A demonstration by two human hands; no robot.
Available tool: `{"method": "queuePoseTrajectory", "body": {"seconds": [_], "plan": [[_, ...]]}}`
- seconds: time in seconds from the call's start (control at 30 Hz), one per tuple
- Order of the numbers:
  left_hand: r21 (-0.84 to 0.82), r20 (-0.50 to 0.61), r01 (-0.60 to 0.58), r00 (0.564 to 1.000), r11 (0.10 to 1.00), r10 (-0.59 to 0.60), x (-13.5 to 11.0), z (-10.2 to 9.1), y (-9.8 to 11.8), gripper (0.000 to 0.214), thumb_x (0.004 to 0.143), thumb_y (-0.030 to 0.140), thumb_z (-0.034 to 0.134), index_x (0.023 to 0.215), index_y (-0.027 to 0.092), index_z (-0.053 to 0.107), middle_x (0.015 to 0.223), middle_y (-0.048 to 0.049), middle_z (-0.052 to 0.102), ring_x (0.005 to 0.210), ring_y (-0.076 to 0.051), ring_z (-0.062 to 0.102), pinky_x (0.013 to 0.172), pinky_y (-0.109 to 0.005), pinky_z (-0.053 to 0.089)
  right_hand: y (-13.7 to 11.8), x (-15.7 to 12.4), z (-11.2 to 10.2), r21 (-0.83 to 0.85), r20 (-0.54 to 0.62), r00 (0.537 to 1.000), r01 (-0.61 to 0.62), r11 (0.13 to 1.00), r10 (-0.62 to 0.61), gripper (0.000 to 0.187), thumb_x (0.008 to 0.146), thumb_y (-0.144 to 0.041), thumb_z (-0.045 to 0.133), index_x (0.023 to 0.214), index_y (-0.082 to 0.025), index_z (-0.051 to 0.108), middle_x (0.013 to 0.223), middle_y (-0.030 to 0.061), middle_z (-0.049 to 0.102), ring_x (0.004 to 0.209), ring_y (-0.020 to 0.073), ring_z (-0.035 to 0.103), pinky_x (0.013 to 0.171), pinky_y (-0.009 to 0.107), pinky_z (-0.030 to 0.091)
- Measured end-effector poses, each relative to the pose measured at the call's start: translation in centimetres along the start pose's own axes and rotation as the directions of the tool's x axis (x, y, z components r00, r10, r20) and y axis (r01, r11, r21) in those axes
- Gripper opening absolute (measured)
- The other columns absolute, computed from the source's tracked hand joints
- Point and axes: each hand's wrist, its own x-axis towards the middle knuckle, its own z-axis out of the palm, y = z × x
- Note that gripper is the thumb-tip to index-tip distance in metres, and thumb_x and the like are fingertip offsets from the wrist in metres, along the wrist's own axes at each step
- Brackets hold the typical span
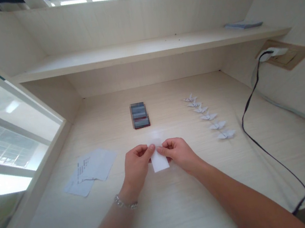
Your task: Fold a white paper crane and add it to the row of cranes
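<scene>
Between my two hands is a narrow, folded white piece of paper, held above the pale wooden desk. My left hand, with a bracelet at its wrist, pinches the paper's left edge between thumb and fingers. From the other side my right hand grips the right edge, its thumb close to the left thumb. Parts of the fingers are hidden behind the paper. Several small folded paper cranes stand in a slanting row to the right of my hands.
Loose paper sheets, one with writing, lie at the left. A dark, pixelated rectangular object lies beyond my hands. A black cable runs from a wall socket down over the desk's right side. A shelf spans the back.
</scene>
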Motion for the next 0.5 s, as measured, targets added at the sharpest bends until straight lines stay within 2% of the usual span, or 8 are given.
{"method": "queuePoseTrajectory", "body": {"seconds": [0.13, 0.23, 0.33, 0.5], "plan": [[0.060, -0.025, -0.023, 0.999, 0.998, 0.024, 0.08, -0.09, -0.08, 0.028, 0.066, 0.041, 0.068, 0.066, 0.014, 0.063, 0.060, -0.0004, 0.062, 0.055, -0.012, 0.055, 0.054, -0.023, 0.043, 0.18, 0.09, 0.16, 0.051, -0.035, 0.999, 0.002, 0.999, -0.001, 0.028, 0.061, -0.040, 0.072, 0.062, -0.015, 0.059, 0.057, -0.0008, 0.058, 0.049, 0.0106, 0.051, 0.048, 0.024, 0.042], [0.076, -0.014, -0.025, 1.000, 0.997, 0.026, 0.09, -0.14, -0.21, 0.028, 0.067, 0.041, 0.067, 0.066, 0.014, 0.062, 0.059, -0.0006, 0.062, 0.055, -0.012, 0.055, 0.053, -0.023, 0.042, 0.11, 0.14, 0.18, 0.043, -0.067, 0.998, 0.014, 0.999, -0.011, 0.027, 0.062, -0.039, 0.071, 0.061, -0.015, 0.059, 0.052, -0.0016, 0.056, 0.044, 0.0093, 0.047, 0.044, 0.023, 0.037], [0.069, 0.003, -0.031, 1.000, 0.997, 0.031, 0.01, -0.05, -0.32, 0.027, 0.068, 0.041, 0.066, 0.066, 0.014, 0.062, 0.060, -0.0009, 0.062, 0.055, -0.012, 0.055, 0.053, -0.023, 0.041, -0.09, 0.15, 0.11, 0.042, -0.071, 0.997, 0.027, 0.999, -0.024, 0.025, 0.065, -0.038, 0.069, 0.063, -0.015, 0.059, 0.053, -0.0015, 0.056, 0.044, 0.0088, 0.046, 0.043, 0.022, 0.035], [0.020, 0.011, 0.006, 1.000, 1.000, -0.006, -0.21, 0.41, -0.40, 0.027, 0.067, 0.039, 0.068, 0.066, 0.013, 0.062, 0.059, -0.0007, 0.061, 0.055, -0.012, 0.054, 0.053, -0.023, 0.042, -0.25, 0.22, 0.04, 0.034, -0.158, 0.984, 0.089, 0.995, -0.082, 0.023, 0.065, -0.036, 0.069, 0.062, -0.014, 0.059, 0.050, -0.0027, 0.054, 0.045, 0.0085, 0.045, 0.045, 0.022, 0.035]]}}
